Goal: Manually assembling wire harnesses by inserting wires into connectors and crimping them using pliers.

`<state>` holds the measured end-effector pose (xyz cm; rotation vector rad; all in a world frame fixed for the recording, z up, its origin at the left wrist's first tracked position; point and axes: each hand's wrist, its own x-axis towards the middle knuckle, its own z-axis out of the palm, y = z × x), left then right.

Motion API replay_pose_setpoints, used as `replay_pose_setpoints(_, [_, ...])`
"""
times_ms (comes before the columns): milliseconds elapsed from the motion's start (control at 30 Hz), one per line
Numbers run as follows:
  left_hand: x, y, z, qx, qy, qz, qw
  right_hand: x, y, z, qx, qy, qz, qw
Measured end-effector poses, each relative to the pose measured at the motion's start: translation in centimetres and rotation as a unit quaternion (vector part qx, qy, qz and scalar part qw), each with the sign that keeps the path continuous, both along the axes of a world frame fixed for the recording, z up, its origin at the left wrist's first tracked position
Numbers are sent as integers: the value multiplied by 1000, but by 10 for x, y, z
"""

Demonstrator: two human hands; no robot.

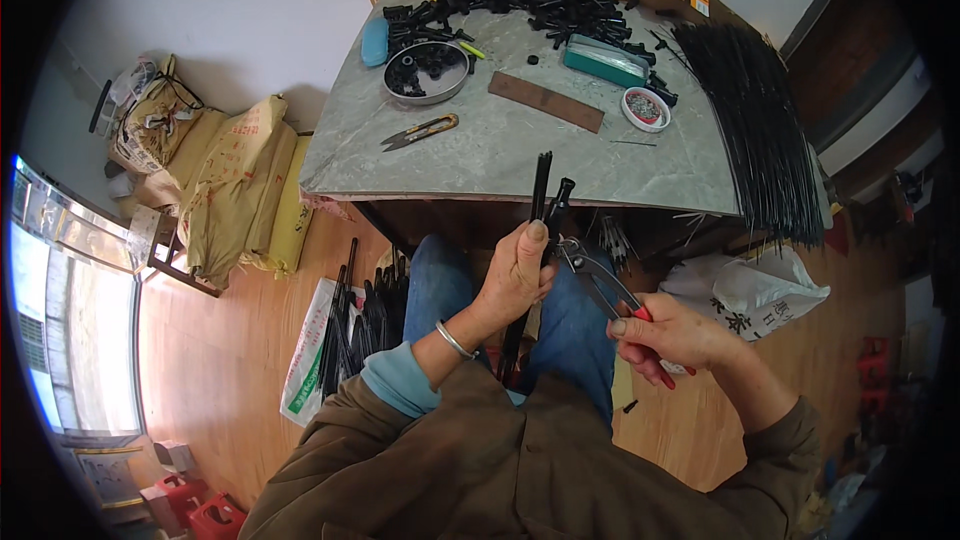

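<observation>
Brown jacket (470, 470) faces grey table (490, 162) above wooden floor (235, 360), left fingers (533, 237) gripping black rods (541, 182), right fingers (634, 330) pliers (578, 262)

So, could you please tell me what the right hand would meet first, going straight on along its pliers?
Likely the black piece held in the left hand; the pliers' head is close beside it, though depth makes contact unclear.

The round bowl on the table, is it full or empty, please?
Neither: partly filled. Small black parts lie in the round bowl, leaving some of its inside bare.
</observation>
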<state>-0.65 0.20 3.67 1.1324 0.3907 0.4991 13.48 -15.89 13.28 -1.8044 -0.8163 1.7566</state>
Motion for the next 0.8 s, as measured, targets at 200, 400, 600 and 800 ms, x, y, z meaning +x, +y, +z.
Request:
replay_pose_setpoints(200, [0, -1, -5, 32, 0, -3, 999, 4, -5, 1, -12, 44, 7, 999])
replay_pose_setpoints(400, [3, -6, -8, 57, 9, -4, 998, 2, -7, 7, -33, 18, 15, 999])
replay_pose_setpoints(600, [-3, 3, 4, -55, -25, -99, 993, 2, -5, 15, -23, -30, 47, 998])
replay_pose_setpoints(800, [-2, 0, 4, -10, -4, -69, 998, 4, -5, 10, -29, -14, 45, 998])
